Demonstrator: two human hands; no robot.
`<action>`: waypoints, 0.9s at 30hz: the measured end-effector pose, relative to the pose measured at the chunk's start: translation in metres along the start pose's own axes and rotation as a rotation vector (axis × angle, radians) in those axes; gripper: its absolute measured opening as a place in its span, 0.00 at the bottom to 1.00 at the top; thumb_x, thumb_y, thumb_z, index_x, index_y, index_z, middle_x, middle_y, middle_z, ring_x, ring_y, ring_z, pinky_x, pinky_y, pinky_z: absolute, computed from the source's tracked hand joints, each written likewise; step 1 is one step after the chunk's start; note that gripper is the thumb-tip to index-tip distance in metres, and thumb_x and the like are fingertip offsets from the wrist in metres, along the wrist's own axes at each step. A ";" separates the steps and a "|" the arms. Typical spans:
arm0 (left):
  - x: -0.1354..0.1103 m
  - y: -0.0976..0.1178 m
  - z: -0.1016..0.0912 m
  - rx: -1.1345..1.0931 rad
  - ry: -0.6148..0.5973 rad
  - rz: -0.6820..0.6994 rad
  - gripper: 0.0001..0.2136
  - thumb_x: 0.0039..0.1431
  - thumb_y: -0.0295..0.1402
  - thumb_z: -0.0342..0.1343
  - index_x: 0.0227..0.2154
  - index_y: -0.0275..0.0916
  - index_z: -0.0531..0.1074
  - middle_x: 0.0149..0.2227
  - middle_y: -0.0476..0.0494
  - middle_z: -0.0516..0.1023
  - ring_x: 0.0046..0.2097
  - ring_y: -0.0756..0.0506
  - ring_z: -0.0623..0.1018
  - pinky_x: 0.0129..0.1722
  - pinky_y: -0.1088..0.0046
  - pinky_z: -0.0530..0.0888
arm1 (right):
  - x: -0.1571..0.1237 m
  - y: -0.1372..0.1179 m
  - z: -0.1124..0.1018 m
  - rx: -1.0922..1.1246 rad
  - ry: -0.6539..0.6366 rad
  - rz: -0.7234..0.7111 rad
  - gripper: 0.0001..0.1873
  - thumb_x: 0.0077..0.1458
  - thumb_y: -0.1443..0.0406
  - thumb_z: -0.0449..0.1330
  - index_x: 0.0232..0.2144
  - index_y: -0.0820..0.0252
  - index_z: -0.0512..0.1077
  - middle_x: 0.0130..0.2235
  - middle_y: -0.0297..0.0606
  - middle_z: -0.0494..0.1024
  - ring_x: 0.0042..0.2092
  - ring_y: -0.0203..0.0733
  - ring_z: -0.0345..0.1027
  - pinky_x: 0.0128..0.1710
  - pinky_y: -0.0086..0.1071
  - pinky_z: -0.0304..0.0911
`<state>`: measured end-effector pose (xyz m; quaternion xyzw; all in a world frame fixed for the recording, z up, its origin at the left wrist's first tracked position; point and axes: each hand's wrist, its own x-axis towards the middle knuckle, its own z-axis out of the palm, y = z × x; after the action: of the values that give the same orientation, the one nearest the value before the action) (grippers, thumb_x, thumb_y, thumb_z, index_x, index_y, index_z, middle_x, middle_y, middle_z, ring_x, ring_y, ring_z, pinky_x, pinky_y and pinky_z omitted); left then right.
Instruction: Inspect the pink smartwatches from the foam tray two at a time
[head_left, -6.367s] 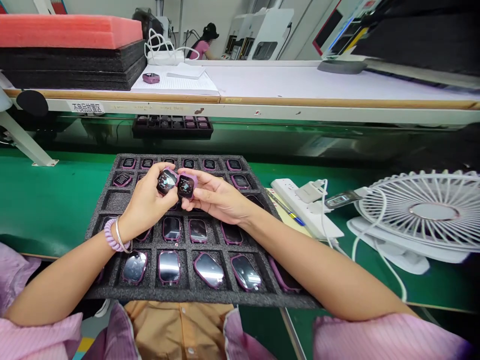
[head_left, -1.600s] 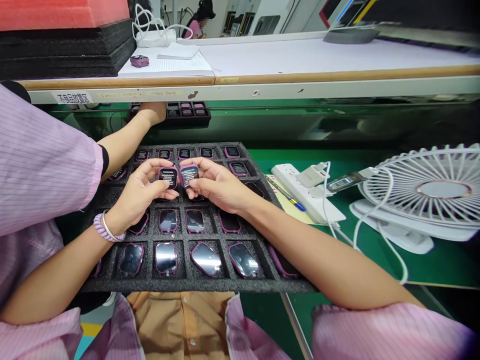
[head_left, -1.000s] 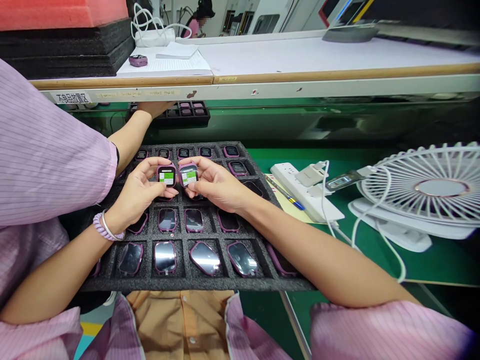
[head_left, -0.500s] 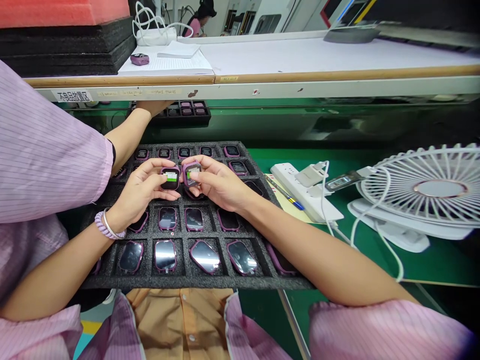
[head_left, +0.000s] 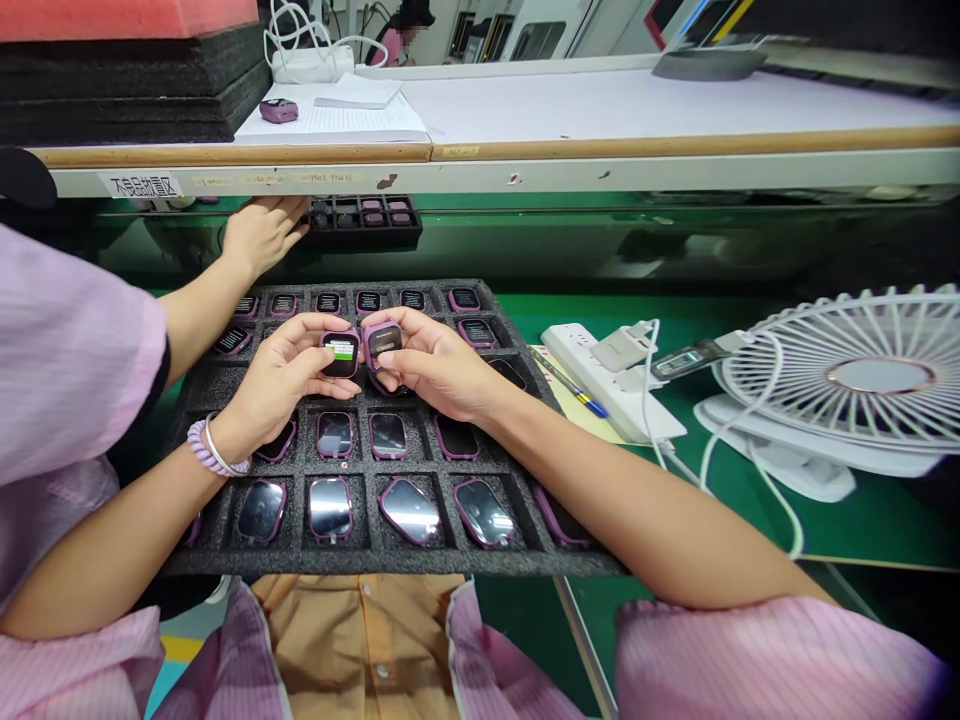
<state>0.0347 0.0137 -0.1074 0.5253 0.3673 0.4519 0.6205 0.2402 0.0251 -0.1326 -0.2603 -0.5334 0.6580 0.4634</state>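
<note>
My left hand [head_left: 289, 372] pinches a purple-framed smartwatch body [head_left: 341, 354] whose lit screen shows white and green bands. Right beside it, my right hand [head_left: 431, 365] grips a second purple smartwatch body [head_left: 384, 342], its screen mostly dark and my thumb on its lower part. Both are held above a black foam tray [head_left: 358, 562]. Several more purple watch bodies lie in the tray's compartments, such as a watch with a reflective screen [head_left: 331, 508] in the front row. Those in the back row, like one watch [head_left: 464, 299], show small text.
From the left, a co-worker's hand [head_left: 262, 235] reaches to a black box [head_left: 367, 235] of watch parts under the shelf [head_left: 600, 115]. To the right are a white power strip [head_left: 600, 370], a pen [head_left: 574, 385] and a white fan [head_left: 847, 380]. Foam blocks [head_left: 127, 90] stack at upper left.
The right-hand watch's screen has gone from green and white to mostly dark. The co-worker's arm has shifted left and back from the box. My hands have stayed nearly in place.
</note>
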 end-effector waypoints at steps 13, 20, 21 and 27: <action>0.000 0.002 0.000 0.044 0.005 0.012 0.16 0.55 0.29 0.63 0.46 0.37 0.72 0.39 0.50 0.78 0.28 0.51 0.83 0.32 0.76 0.85 | 0.000 0.001 -0.004 0.002 -0.013 0.014 0.25 0.52 0.64 0.73 0.51 0.58 0.70 0.34 0.29 0.76 0.28 0.33 0.70 0.29 0.27 0.68; 0.003 -0.002 -0.003 0.067 0.017 0.037 0.24 0.50 0.28 0.65 0.52 0.38 0.70 0.48 0.44 0.78 0.30 0.52 0.82 0.35 0.75 0.84 | 0.004 0.002 -0.007 0.043 0.021 0.025 0.28 0.46 0.70 0.70 0.51 0.58 0.70 0.40 0.33 0.80 0.30 0.33 0.71 0.32 0.27 0.70; 0.004 -0.003 -0.003 0.080 0.021 0.052 0.26 0.50 0.27 0.65 0.53 0.38 0.70 0.51 0.43 0.78 0.31 0.53 0.82 0.35 0.76 0.83 | 0.005 0.002 -0.007 0.043 0.019 0.022 0.30 0.46 0.69 0.70 0.52 0.58 0.70 0.42 0.34 0.80 0.30 0.33 0.72 0.32 0.28 0.70; -0.012 0.028 0.004 0.133 -0.057 0.150 0.29 0.48 0.24 0.69 0.55 0.38 0.72 0.52 0.39 0.78 0.43 0.48 0.80 0.36 0.79 0.79 | 0.001 -0.019 -0.001 -0.011 -0.074 -0.053 0.36 0.50 0.63 0.76 0.59 0.54 0.68 0.42 0.35 0.77 0.35 0.37 0.75 0.36 0.30 0.72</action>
<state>0.0296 0.0020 -0.0790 0.6042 0.3382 0.4564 0.5588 0.2466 0.0264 -0.1148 -0.2242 -0.5604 0.6518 0.4591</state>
